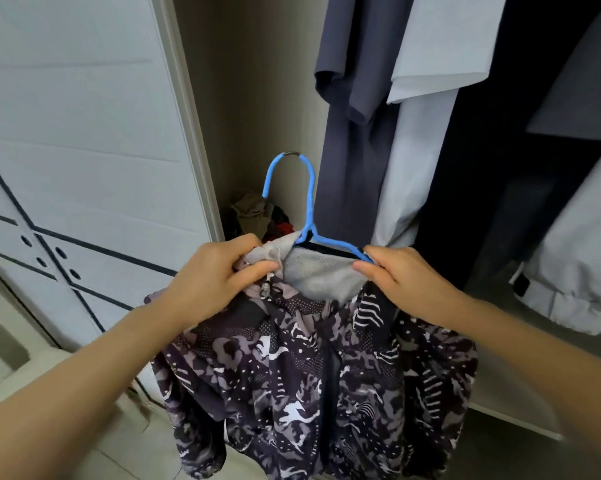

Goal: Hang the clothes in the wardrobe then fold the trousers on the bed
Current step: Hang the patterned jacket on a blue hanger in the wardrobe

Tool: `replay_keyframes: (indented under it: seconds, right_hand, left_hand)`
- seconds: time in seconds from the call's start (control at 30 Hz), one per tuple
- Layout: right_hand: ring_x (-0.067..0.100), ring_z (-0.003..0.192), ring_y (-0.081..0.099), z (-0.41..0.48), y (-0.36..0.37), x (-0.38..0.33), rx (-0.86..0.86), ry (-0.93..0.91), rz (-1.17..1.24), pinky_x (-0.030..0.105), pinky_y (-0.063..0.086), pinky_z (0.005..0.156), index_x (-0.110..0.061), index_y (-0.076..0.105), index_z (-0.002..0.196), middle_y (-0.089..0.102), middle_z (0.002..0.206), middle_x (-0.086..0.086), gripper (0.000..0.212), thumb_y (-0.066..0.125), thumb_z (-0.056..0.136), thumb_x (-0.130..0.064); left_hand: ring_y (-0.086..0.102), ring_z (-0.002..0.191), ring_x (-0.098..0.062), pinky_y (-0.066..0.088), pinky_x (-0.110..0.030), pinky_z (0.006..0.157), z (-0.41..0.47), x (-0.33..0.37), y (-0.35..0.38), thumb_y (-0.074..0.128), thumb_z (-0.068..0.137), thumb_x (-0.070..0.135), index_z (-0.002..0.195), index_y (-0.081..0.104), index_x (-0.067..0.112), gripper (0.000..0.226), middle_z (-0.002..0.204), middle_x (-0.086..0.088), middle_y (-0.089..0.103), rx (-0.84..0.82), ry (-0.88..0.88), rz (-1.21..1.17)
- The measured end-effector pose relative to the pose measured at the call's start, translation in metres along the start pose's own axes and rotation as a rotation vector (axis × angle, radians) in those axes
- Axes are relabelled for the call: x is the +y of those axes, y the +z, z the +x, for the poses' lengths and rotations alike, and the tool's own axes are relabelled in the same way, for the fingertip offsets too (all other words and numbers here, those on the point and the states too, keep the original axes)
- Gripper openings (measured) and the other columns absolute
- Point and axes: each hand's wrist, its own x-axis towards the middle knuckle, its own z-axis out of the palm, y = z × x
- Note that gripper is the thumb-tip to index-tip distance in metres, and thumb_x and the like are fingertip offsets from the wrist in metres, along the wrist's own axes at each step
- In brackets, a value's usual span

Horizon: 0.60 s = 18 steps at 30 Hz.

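The light is soft and even, brightest on the pale door (84, 133) at my left. To the right, the wardrobe's inside sinks into deep shadow between the hanging clothes (420, 133), which are smeared with blur. The hanger (307, 188), my left hand (209, 282) and my right hand (406, 285) look sharp. The jacket (292, 368) softens toward the bottom edge, as do my forearms. The wide lens bends the door's straight lines into curves near the left side.
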Motion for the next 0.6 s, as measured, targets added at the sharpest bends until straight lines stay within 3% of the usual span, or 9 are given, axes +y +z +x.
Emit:
replay_keyframes:
  seconds: [0.1,0.17,0.27,0.33,0.37,0.43,0.6]
  right_hand:
    - [0.007,0.049,0.041,-0.001,-0.005,0.005,0.077,0.007,0.024,0.015,0.03,0.048,-0.025,0.031,0.061,0.033,0.05,-0.009,0.042,0.053,0.097,-0.03]
    - [0.007,0.051,0.042,-0.001,-0.007,0.002,0.096,0.001,0.018,0.014,0.03,0.049,-0.027,0.031,0.062,0.034,0.051,-0.009,0.039,0.05,0.095,-0.037]
    - [0.006,0.064,0.044,0.0,-0.012,-0.003,0.133,-0.033,-0.084,0.019,0.034,0.059,-0.03,0.036,0.069,0.042,0.065,-0.012,0.032,0.042,0.097,-0.046]
    - [0.002,0.084,0.049,-0.004,-0.018,-0.004,0.222,-0.119,-0.198,0.019,0.04,0.075,-0.026,0.054,0.093,0.054,0.088,-0.01,0.023,0.04,0.1,-0.042]
    - [0.007,0.096,0.051,-0.006,-0.021,-0.004,0.255,-0.159,-0.283,0.023,0.043,0.085,-0.021,0.056,0.112,0.058,0.102,-0.007,0.029,0.039,0.099,-0.04]
    - [0.017,0.108,0.053,-0.007,-0.024,0.0,0.24,-0.243,-0.465,0.033,0.045,0.096,-0.015,0.046,0.136,0.058,0.12,0.0,0.045,0.039,0.098,-0.037]
    - [0.018,0.103,0.058,-0.003,-0.034,0.007,0.186,-0.274,-0.605,0.032,0.054,0.087,-0.018,0.029,0.149,0.053,0.127,0.002,0.058,0.038,0.096,-0.042]
  left_hand:
    - [0.047,0.052,-0.012,0.033,-0.02,0.049,-0.004,-0.016,-0.012,0.04,0.086,0.072,0.071,0.039,0.023,0.051,0.058,-0.001,0.047,0.024,0.002,0.191]
    - [0.041,0.046,-0.009,0.027,-0.016,0.047,-0.005,-0.016,-0.012,0.031,0.09,0.072,0.071,0.035,0.026,0.05,0.048,0.008,0.037,0.089,0.046,0.332]
    - [0.034,0.048,-0.005,0.025,-0.011,0.051,-0.004,-0.012,-0.006,0.027,0.097,0.065,0.075,0.034,0.026,0.045,0.056,0.017,0.031,0.216,0.092,0.347]
    - [0.032,0.05,-0.003,0.026,-0.008,0.054,-0.004,-0.014,-0.006,0.031,0.1,0.059,0.079,0.037,0.025,0.04,0.061,0.019,0.031,0.3,0.11,0.326]
    - [0.032,0.05,-0.001,0.027,-0.008,0.055,-0.004,-0.016,-0.007,0.031,0.1,0.057,0.08,0.038,0.026,0.038,0.061,0.02,0.031,0.325,0.11,0.316]
    - [0.031,0.049,-0.002,0.027,-0.009,0.054,-0.001,-0.019,-0.011,0.03,0.1,0.058,0.079,0.038,0.025,0.04,0.06,0.021,0.03,0.364,0.111,0.312]
    - [0.04,0.047,-0.012,0.03,-0.013,0.05,0.017,-0.017,-0.025,0.028,0.098,0.063,0.075,0.05,0.01,0.062,0.054,0.005,0.043,0.434,0.107,0.337]
